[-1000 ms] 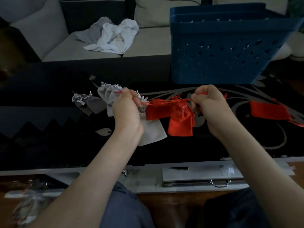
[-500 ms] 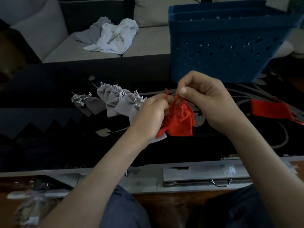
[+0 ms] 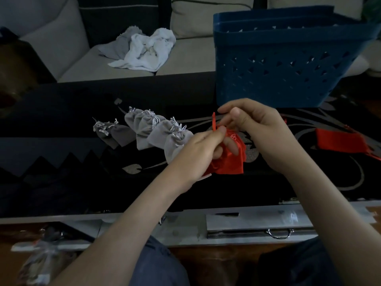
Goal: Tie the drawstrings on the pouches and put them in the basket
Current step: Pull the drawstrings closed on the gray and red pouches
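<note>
Dim room, with a pale sofa point(image 3: 185, 21) across the top of the frame and a glossy black table point(image 3: 61, 124) filling the middle. At centre, the red pouch point(image 3: 228, 164) is lifted just off the table between both hands. The left grip point(image 3: 198, 149) is clamped on it: thumb and forefinger pinch the red drawstring point(image 3: 213, 120), and the lower fingers curl round the gathered neck. The right grip point(image 3: 261, 129), just right of it and a little higher, has thumb and fingertips pressed together on the same cord, though the strand under them is mostly hidden. One short loose end stands up between the two.

The knot looks unfinished, and that is the weak spot. The cord is thin and slick-looking, and the light is poor. If either pinch eases before the loop is drawn down, the end could slide back and the mouth fall slack. A hard pull with the neck loosely held might bunch the fabric into the knot.

Just left of the left grip lie the grey pouches point(image 3: 144, 131), close enough for that wrist to sweep them. The blue basket point(image 3: 278, 65) stands upper right with tall walls, so a low toss could strike its side. Another red pouch point(image 3: 338, 141) waits at right.
</note>
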The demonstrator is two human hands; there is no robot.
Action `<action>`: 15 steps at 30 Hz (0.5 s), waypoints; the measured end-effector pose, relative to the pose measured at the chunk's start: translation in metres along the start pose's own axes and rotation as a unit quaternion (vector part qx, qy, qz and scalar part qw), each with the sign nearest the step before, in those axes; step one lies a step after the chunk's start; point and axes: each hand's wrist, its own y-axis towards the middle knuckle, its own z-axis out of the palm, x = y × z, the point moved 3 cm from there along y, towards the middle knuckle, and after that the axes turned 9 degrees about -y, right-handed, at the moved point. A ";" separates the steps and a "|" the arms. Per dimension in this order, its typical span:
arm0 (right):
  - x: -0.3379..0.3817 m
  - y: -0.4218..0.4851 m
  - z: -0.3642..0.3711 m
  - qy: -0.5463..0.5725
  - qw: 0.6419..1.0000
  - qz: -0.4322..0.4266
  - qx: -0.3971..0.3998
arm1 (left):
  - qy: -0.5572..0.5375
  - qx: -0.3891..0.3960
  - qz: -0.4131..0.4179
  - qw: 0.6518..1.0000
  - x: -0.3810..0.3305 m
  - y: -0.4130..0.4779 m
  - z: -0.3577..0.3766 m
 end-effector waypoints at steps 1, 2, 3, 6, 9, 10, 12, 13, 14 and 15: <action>-0.001 -0.001 0.000 -0.008 1.000 0.010 0.007 | -0.019 -0.011 -0.004 1.000 0.001 0.001 -0.001; -0.002 -0.001 0.000 -0.026 0.999 0.015 0.013 | -0.034 -0.021 -0.006 0.999 0.001 0.002 -0.002; -0.002 -0.002 0.000 -0.052 0.998 0.016 0.015 | -0.053 -0.029 -0.010 0.998 0.003 0.004 -0.003; -0.002 -0.003 0.002 -0.132 0.991 0.016 -0.001 | -0.092 -0.037 -0.038 0.994 0.007 0.007 -0.005; -0.004 -0.003 0.001 -0.171 0.984 0.024 -0.033 | -0.137 -0.036 -0.080 0.987 0.012 0.008 -0.006; -0.005 -0.003 0.000 -0.159 0.986 0.031 -0.048 | -0.144 -0.040 -0.075 0.986 0.013 0.010 -0.007; -0.008 -0.001 0.000 -0.113 0.991 0.053 -0.050 | -0.155 -0.051 -0.051 0.985 0.012 0.012 -0.010; -0.009 -0.001 0.001 -0.091 0.993 0.063 -0.027 | -0.163 -0.057 -0.039 0.984 0.011 0.013 -0.011; -0.010 -0.001 0.004 -0.073 0.995 0.068 0.014 | -0.172 -0.061 -0.028 0.983 0.011 0.014 -0.012; -0.010 -0.002 0.008 -0.056 0.995 0.064 0.060 | -0.177 -0.063 -0.016 0.982 0.012 0.014 -0.012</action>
